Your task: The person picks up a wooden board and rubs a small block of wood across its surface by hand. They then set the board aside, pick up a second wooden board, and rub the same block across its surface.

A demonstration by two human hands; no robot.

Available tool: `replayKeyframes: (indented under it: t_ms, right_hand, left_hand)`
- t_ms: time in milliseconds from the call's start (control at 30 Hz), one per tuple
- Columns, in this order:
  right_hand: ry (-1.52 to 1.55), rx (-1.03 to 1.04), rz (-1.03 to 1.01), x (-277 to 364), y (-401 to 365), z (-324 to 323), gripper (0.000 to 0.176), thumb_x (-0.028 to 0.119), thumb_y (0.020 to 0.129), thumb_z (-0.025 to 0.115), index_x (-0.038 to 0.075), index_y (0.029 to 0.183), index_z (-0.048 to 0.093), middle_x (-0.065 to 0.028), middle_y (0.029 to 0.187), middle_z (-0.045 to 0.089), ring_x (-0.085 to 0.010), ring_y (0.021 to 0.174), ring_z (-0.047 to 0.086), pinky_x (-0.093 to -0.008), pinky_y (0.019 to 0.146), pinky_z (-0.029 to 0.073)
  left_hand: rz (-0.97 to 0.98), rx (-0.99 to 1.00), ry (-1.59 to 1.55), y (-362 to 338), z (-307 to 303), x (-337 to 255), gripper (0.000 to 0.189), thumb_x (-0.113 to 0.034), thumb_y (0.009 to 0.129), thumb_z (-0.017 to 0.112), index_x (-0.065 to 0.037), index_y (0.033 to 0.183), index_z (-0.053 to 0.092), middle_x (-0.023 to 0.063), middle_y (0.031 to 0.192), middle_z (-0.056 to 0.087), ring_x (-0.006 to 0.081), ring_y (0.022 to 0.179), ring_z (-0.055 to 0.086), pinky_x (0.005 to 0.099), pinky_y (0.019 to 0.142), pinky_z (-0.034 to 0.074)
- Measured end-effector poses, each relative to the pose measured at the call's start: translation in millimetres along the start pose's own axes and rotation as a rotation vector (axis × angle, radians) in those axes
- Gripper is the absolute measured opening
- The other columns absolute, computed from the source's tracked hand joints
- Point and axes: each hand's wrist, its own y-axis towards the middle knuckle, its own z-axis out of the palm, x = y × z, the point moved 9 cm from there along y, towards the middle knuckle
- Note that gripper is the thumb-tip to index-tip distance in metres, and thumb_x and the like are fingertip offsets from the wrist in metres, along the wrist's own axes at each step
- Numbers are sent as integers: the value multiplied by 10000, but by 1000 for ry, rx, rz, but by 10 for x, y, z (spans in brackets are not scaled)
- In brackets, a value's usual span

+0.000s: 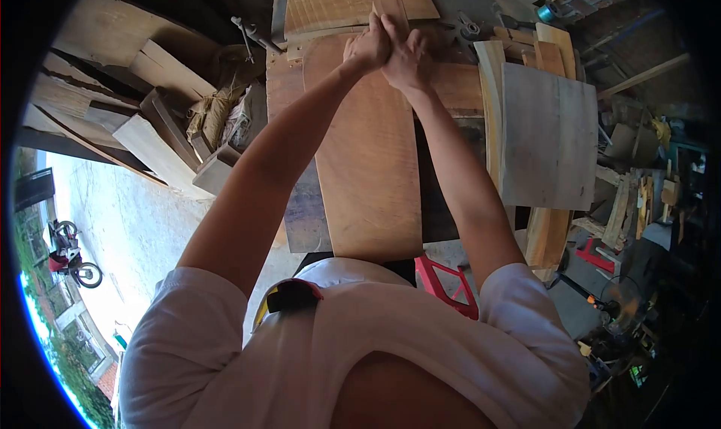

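Observation:
Both arms stretch forward over a long brown wooden board [368,166] that lies lengthwise on the workbench. At its far end my left hand [368,47] and my right hand [405,57] are side by side and touching. Their fingers wrap round a small flat wooden block [390,10], whose far part shows beyond the fingertips. The block's underside is hidden. Just beyond the hands lies another wide board [323,4].
A grey panel [550,136] rests on stacked planks at the right. Wood offcuts [169,72] are piled at the left, near a metal clamp [251,38]. A red plastic stool [451,286] stands close to my body. A motorbike [71,255] is outside.

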Motion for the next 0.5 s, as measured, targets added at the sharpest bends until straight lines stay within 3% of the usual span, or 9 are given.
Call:
replayKeyframes:
  t_ms: [67,133,200,267,300,333,433,500]
  right_hand:
    - [9,-1,-13,102,-477,-68,695,191,794,654,244,1430,378,-231,1049,472,-405,975,512,-518,792,466]
    - [-22,34,-28,335,-1151,-336,759,159,751,679,229,1443,375,-197,978,462,-369,899,508,-453,740,470]
    - [-45,121,-42,527,-1838,-474,807,153,738,696,233,1465,356,-174,942,446,-342,869,505,-437,717,465]
    - [-63,372,-50,656,-2424,-529,783,121,754,680,246,1463,374,-174,933,431,-359,861,490,-436,695,454]
    - [-32,359,-66,695,-2619,-566,779,123,752,680,245,1461,382,-172,925,428,-356,848,488,-431,688,448]
    - [1,348,-78,706,-2712,-547,775,124,750,680,244,1458,390,-169,916,424,-353,835,486,-425,681,442]
    - [43,348,-112,669,-2456,-500,761,126,753,676,240,1454,402,-168,916,424,-355,816,486,-422,679,445]
    - [-30,323,-106,603,-1944,-403,773,109,751,655,226,1462,376,-185,938,455,-349,855,506,-425,680,466]
  left_hand:
    - [62,-45,-5,-565,119,64,699,-329,926,380,29,1478,142,225,1292,562,353,1201,535,462,973,392]
    - [111,-75,-44,-1305,351,205,739,-289,904,423,69,1474,117,253,1253,566,362,1154,554,468,917,417]
    - [139,-52,-58,-2137,563,323,788,-229,870,485,119,1462,98,257,1238,560,372,1095,564,446,873,415]
    - [45,23,-68,-2801,756,468,832,-243,862,519,143,1456,83,260,1249,552,347,1091,570,411,863,407]
    - [59,37,33,-3041,866,515,847,-251,855,538,140,1458,91,273,1259,540,334,1067,577,402,842,402]
    - [126,-17,145,-3186,917,521,835,-244,859,539,139,1459,104,265,1236,552,311,1051,575,391,833,395]
    - [-29,76,-26,-2951,809,498,817,-237,867,535,141,1457,116,242,1210,565,308,1040,565,387,845,388]
    - [148,-151,25,-2400,528,351,814,-243,876,529,141,1458,110,212,1170,580,305,1033,558,384,854,385]
